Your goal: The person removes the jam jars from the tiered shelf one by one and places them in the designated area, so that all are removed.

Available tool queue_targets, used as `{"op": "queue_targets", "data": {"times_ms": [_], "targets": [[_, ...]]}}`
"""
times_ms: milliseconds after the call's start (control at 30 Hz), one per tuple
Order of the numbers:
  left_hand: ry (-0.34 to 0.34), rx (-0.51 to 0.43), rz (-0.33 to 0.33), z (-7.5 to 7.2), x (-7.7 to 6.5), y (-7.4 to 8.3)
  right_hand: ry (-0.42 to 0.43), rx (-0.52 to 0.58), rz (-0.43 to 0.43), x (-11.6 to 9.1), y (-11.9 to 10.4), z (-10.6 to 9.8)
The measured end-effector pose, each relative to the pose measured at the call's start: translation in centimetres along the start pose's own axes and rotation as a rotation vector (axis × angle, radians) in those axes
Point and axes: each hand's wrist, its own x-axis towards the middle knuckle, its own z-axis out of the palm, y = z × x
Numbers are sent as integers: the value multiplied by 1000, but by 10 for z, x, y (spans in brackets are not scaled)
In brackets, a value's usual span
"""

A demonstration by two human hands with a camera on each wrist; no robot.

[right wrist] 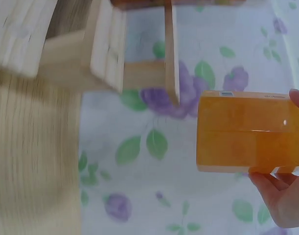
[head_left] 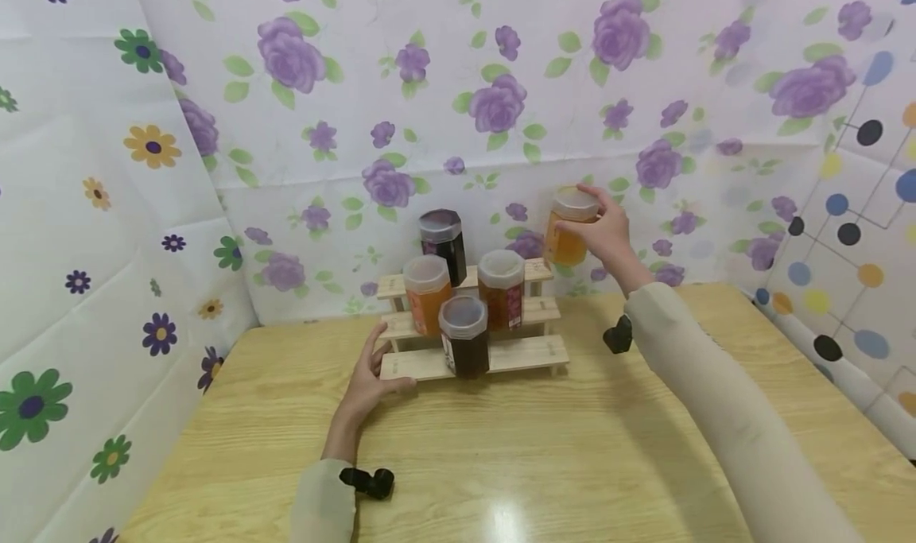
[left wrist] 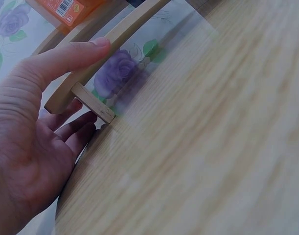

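Amber jar point(head_left: 567, 245) gripped by the right hand point(head_left: 610, 231), thumb and fingers set on opposite sides near the lid point(head_left: 575, 201); base left free of fingers, apparently so that the jar is kept upright. It is held in the air, just off the right end of the top step of the wooden stand point(head_left: 529, 354). Left end of the lowest step is clasped by the left hand point(head_left: 365, 380), thumb laid along the front, fingers bent round the end; steadying of the light frame is presumed. Four jars are carried between the two hands: black jar point(head_left: 449, 253) on the top step, left of the raised grip; orange jar point(head_left: 428, 303) and red-brown jar point(head_left: 494, 298) side by side on the middle step; dark jar point(head_left: 471, 354) on the lowest step, right of the left hand's grip. Staggered placing probably chosen so that rear jars are not wholly hidden. Amber content is passed through by light; the two darkest contents look nearly opaque. Kind of content cannot be told.
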Motion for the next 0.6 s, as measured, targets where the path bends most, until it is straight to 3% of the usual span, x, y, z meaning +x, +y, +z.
{"op": "queue_targets", "data": {"times_ms": [233,600], "targets": [[3,-1,26,-2,1,-5,-6,-8,58,-5,18,-18],[-14,-6,26,-1,0,-4,-21,-54,148,-21,74,-19]]}}
